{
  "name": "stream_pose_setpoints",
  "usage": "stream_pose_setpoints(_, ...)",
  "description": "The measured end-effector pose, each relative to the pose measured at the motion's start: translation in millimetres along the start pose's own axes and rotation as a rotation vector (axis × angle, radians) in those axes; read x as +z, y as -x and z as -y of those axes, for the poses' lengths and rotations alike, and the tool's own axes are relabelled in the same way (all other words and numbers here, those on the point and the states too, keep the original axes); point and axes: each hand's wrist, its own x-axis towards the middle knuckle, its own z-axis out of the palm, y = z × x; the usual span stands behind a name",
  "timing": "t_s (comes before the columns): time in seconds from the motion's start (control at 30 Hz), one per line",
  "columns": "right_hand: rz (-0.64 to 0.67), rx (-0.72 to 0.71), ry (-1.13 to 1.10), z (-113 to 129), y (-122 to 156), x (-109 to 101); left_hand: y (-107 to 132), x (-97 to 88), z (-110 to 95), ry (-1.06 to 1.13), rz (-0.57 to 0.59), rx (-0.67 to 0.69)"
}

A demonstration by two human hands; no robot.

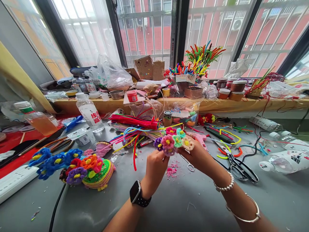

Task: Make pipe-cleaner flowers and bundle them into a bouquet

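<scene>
Over the middle of the grey table I hold up a small bunch of pipe-cleaner flowers [168, 141] in pink, purple, mint and cream, most with yellow centres. My left hand [156, 166] is closed around the bunch from below, its fingertips just under the blooms. From the right, my right hand [197, 156] has its fingers closed at the cream and mint flowers; the blooms partly hide the fingertips. Any stems are hidden by my hands. Pink fuzzy clippings [171, 171] lie on the table below. Beyond the bunch sits a pink glue gun [201, 139].
Left lies a larger pipe-cleaner flower piece [76, 175], near a white power strip [16, 182]. Scissors [238, 166] and fallen bottles [288, 161] are on the right. Red pipe cleaners [135, 120] and an upright bottle [88, 112] stand further back, before a cluttered window ledge [108, 105].
</scene>
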Motion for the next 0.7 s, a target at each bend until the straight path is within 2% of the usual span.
stream_pose_setpoints(0.13, 0.008, -0.017, -0.074, -2.9, -1.9, -1.0, 1.5, 1.6, -1.1, -0.038, -0.011, 0.063)
stream_pose_setpoints(0.27, 0.020, -0.016, -0.054, -4.6, -1.6, 2.1, 2.4, 1.5, -2.2, -0.043, -0.050, 0.102)
stream_pose_setpoints(0.4, -0.050, -0.059, -0.028, 0.5, 1.5, 12.2, 1.9, 0.1, -2.1, -0.039, -0.035, 0.057)
stream_pose_setpoints(0.53, -0.147, -0.012, 0.031, 6.8, 3.3, 24.3, 0.2, -1.8, 0.1, -0.048, -0.053, 0.023)
stream_pose_setpoints(0.7, -0.084, -0.001, -0.056, 4.8, 1.7, 18.4, -2.4, -3.0, 1.1, 0.047, -0.010, -0.018)
